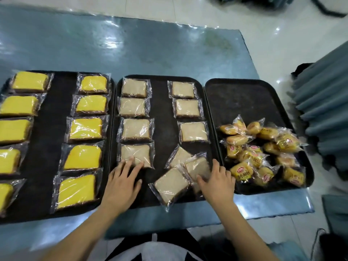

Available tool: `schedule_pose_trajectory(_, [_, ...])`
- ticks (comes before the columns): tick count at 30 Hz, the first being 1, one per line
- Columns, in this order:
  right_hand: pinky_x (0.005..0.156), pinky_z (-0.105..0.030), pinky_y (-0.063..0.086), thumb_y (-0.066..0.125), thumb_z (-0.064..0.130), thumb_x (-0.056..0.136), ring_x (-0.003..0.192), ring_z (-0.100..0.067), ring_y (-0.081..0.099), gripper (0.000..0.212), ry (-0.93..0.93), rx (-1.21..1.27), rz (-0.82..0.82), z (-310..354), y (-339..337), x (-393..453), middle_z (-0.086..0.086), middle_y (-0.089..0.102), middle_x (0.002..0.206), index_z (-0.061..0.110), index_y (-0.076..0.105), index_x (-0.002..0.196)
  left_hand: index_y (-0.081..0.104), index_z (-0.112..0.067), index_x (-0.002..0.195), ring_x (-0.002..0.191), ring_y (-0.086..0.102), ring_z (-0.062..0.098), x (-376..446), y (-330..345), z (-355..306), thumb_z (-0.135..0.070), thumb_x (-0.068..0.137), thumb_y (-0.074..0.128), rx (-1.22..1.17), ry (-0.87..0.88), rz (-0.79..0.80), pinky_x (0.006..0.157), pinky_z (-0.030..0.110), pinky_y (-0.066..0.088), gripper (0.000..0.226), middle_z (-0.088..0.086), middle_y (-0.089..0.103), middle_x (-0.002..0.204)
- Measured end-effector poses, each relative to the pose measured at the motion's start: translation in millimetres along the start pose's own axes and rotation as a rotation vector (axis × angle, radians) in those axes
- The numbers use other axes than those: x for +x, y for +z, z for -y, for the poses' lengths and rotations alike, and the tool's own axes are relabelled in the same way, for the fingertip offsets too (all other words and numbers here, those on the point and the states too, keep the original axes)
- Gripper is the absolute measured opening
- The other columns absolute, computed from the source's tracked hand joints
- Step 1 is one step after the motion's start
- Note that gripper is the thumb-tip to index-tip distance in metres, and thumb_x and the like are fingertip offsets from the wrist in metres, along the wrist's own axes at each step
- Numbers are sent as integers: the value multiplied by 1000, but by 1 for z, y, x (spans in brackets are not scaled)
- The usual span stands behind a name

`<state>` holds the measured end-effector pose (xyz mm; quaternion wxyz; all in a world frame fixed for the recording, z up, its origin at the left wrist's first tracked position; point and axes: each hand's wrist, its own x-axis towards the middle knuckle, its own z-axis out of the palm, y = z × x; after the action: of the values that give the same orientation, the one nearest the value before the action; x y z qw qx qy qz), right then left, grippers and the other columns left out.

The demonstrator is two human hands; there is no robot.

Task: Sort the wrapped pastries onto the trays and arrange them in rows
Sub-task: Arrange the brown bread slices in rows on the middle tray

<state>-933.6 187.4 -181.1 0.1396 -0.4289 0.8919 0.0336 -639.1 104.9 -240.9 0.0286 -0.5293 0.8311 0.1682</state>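
From the head view, three dark trays sit side by side on a blue table [150, 49]. The left tray [49, 147] has yellow cakes [85, 129] in neat rows. The middle tray [162, 129] has pale cakes [135, 129] in two rows, with three loose ones [172, 185] crooked at the near end. The left hand [122, 182] lies flat, fingers straight, on the nearest pale cake. The right hand [219, 180] pinches a loose one [197, 167]. I think it should turn that one straight and slide it under the right row. The right tray [244, 95] holds a heap of buns [263, 153]; their wrappers show red marks and Chinese writing, too small to read surely
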Motion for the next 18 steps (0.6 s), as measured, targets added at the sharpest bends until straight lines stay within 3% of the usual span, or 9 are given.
schedule_pose_trajectory(3, [105,-47,38,66,51,91,127,-32,52,69,4,113,104,-5,3,6,-9,57,134,21,40,147,25,-37,156,150,24,30,1,-5,0,-40,97,52,0,14,18,116,49,30,64,1,24,165])
schedule_pose_trajectory(7, [92,-45,49,69,22,93,104,-30,63,40,-67,375,-19,-9,-16,11,-6,52,121,22,56,131,24,-38,155,148,27,30,0,-14,6,-34,95,54,24,74,54,116,48,29,68,0,22,165])
schedule_pose_trajectory(10, [80,-17,45,64,17,98,91,-1,55,32,-210,538,-153,3,-46,8,2,50,115,23,61,129,21,-39,156,151,19,26,1,-18,8,-30,98,48,-58,62,86,119,46,26,65,-6,17,167])
schedule_pose_trajectory(12, [84,-8,43,65,16,98,94,10,53,31,-338,639,-89,25,-58,8,9,51,109,24,64,128,32,-34,153,147,28,26,0,-22,11,-22,96,49,-144,41,32,117,45,31,60,-7,28,162])
schedule_pose_trajectory(16, [95,-25,48,67,21,97,98,1,57,31,-626,579,287,88,-35,-7,12,54,107,32,67,126,45,-23,145,131,46,26,-16,-29,20,-11,94,47,-310,-65,-182,109,44,40,53,-1,49,148])
schedule_pose_trajectory(18, [99,-35,46,65,25,98,103,-13,57,34,-734,429,375,118,-9,-20,8,54,111,33,64,130,46,-21,145,130,46,25,-28,-33,21,-10,96,45,-328,-79,-269,109,41,39,49,0,49,147])
